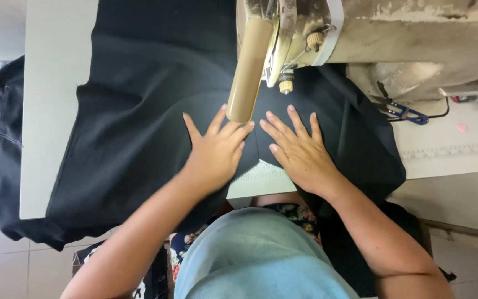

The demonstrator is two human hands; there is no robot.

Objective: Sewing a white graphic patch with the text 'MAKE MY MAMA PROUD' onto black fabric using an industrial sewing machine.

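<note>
No packages, labels, signs or screens are to be seen around the sewing machine [360, 39].

Both hands palm-down, fingers spread, left hand [215, 152] beside right hand [300, 149], forearms angled inward

Single head-worn view, looking steeply down and close over the sewing table [56, 111]; the sewing machine [360, 39] fills the frame's upper right, the wearer's torso the bottom centre.

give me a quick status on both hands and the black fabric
Left hand and right hand flat, fingers spread, on black fabric. Fabric lies under sewing machine head. Nothing between the hands.
</note>
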